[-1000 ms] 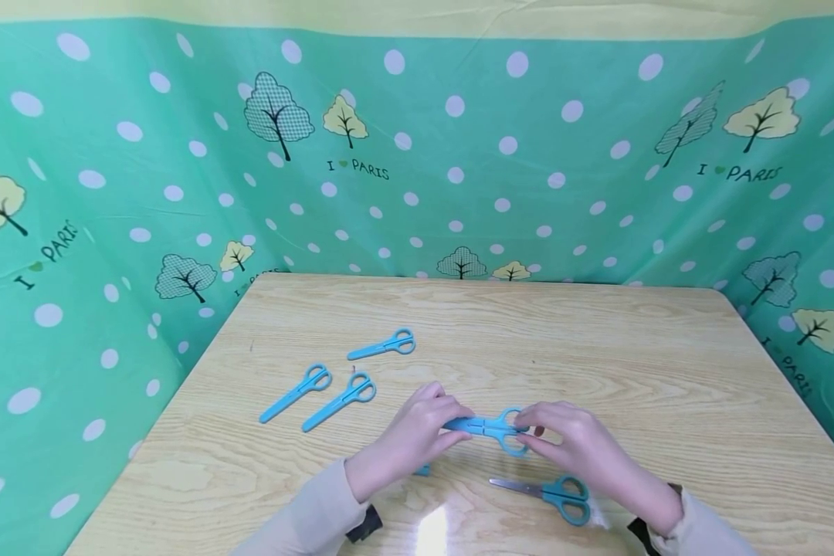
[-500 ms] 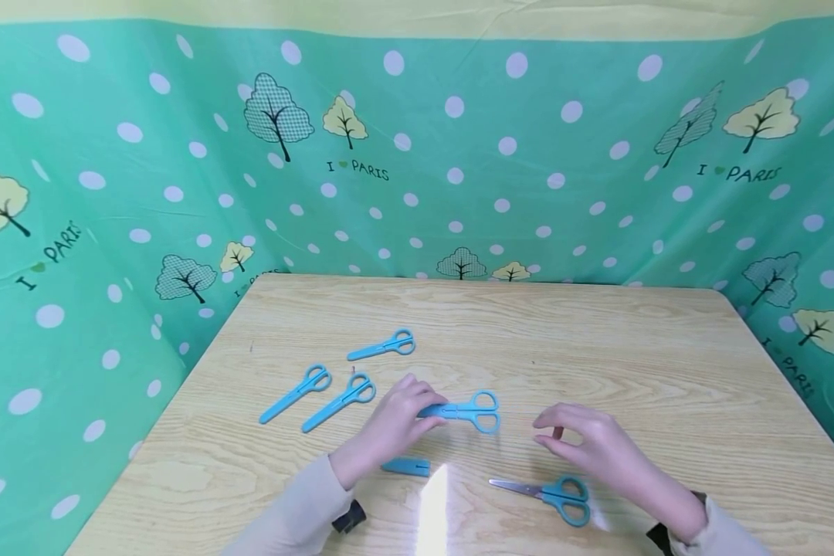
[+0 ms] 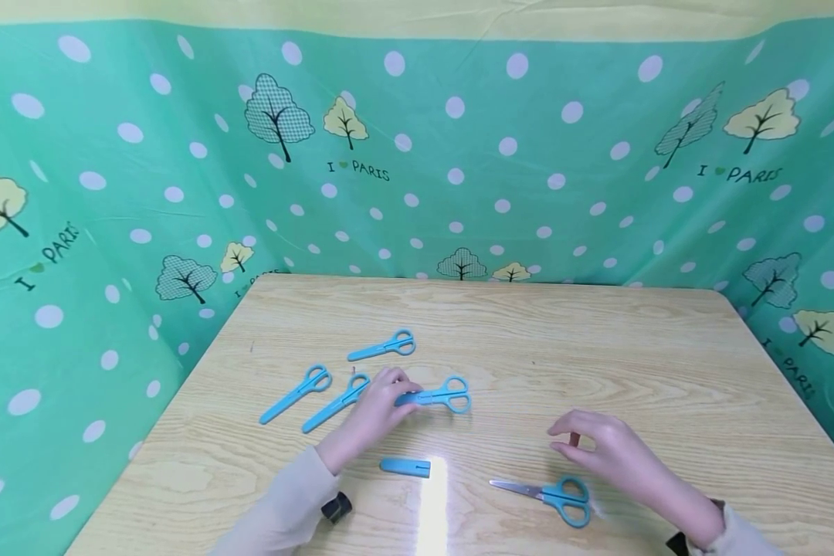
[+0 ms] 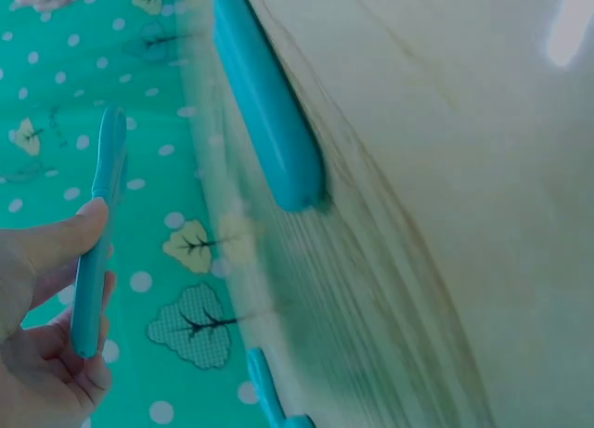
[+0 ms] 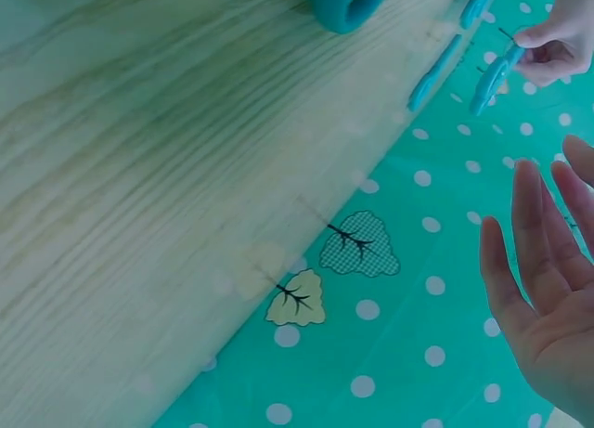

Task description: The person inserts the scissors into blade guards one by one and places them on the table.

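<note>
My left hand [image 3: 378, 405] pinches a pair of blue scissors [image 3: 452, 395] by its sheathed blade end, the loop handles pointing right. In the left wrist view, thumb and fingers hold that sheath [image 4: 90, 298] edge-on, above the table. My right hand [image 3: 605, 444] hangs over the right of the table, holding nothing, its fingers loosely bent. Below and left of it lie unsheathed scissors [image 3: 566, 494] with bare metal blades pointing left. A loose blue blade cover [image 3: 405, 467] lies on the table, nearer me than the left hand.
Sheathed blue scissors lie on the wooden table [image 3: 632, 340]: one pair [image 3: 382, 346] farther back, one pair [image 3: 295, 394] at the left, and another pair [image 3: 333, 405] partly behind my left hand. A green dotted cloth [image 3: 459, 139] hangs behind the table.
My right hand has let go of the scissors' handles and drawn back to the right. My left hand has carried the sheathed scissors leftward, uncovering the loose blade cover.
</note>
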Demonstrator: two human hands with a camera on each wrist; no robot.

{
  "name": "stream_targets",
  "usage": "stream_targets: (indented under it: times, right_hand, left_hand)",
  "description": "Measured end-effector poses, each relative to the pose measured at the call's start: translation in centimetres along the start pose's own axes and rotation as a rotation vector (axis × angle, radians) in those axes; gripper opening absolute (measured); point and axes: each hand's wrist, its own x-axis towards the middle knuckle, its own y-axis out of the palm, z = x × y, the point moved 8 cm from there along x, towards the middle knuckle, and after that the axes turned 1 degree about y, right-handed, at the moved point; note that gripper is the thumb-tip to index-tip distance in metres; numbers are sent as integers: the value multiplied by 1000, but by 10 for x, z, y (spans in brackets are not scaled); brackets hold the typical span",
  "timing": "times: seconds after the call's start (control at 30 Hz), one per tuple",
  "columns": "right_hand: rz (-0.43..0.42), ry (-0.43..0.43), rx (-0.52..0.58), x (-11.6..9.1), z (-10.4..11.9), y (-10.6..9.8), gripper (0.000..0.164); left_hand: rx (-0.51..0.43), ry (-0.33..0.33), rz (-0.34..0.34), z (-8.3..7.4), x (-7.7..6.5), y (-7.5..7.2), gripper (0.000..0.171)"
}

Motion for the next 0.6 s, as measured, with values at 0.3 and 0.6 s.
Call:
stream_targets:
  times: [0.3,0.6]
  right_hand:
    - [23,39,-38,-10,-9,-2,31]
    - [80,99,-53,-18,-15,-3,27]
  left_hand:
    - [0,-44,0,16,3,-2,23]
    - [28,-98,14,32,6,-4,22]
